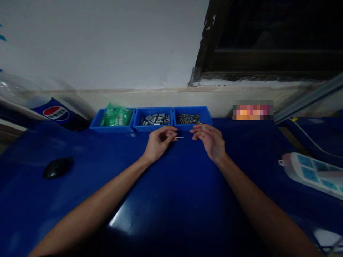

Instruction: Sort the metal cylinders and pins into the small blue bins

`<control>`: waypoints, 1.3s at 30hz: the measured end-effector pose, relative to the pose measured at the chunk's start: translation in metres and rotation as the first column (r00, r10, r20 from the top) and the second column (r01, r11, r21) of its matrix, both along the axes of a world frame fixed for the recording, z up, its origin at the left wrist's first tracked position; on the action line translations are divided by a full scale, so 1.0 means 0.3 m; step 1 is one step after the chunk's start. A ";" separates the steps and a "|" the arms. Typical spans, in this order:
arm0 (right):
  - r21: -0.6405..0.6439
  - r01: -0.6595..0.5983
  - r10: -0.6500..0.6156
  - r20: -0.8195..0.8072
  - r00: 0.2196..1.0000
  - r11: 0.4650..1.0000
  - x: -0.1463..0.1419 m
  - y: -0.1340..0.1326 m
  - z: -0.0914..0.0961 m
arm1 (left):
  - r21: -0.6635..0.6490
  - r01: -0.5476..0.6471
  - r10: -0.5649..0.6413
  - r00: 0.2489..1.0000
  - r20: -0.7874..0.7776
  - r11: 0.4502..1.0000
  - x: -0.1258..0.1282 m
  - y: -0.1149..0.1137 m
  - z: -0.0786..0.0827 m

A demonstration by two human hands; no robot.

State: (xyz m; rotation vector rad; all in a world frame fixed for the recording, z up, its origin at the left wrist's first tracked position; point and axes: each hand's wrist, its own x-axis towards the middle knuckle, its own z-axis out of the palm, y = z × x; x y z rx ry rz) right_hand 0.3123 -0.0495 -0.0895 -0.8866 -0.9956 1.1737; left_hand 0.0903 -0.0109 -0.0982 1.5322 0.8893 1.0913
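Observation:
My left hand (pixel 158 142) pinches a thin metal pin (pixel 179 137), perhaps a screw, between thumb and fingertips; its free end points right. A short gap separates it from my right hand (pixel 210 140), whose fingers are bent but apart, with nothing visible in them. Behind the hands, three blue bins stand in a row. The right bin (pixel 207 116) holds many long thin screws (pixel 189 119). Small silver metal pieces (pixel 157 119) fill the middle bin (pixel 138 121). In the left bin (pixel 98 119) lies crumpled green plastic (pixel 116 115).
A black mouse (pixel 57 168) rests on the blue tabletop (pixel 171 200) at left. A large Pepsi bottle (pixel 57 112) lies behind it. To the right is a white power strip (pixel 308 171). A wall (pixel 120 46) rises behind the bins, near a blurred-out colourful item (pixel 252 111).

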 end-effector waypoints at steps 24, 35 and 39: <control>-0.023 -0.184 0.182 0.287 0.940 0.983 -0.009 -0.005 -0.003 | -0.143 -0.042 0.056 0.994 0.099 0.989 -0.005 0.004 0.017; 0.009 -0.140 0.132 0.266 0.955 0.990 -0.004 -0.006 -0.003 | -0.143 -0.029 0.046 0.992 0.117 0.989 0.002 -0.002 0.023; 0.044 -0.049 0.043 0.131 0.990 0.998 -0.003 -0.013 0.006 | -0.146 -0.011 0.028 0.994 0.109 0.989 0.005 -0.005 0.030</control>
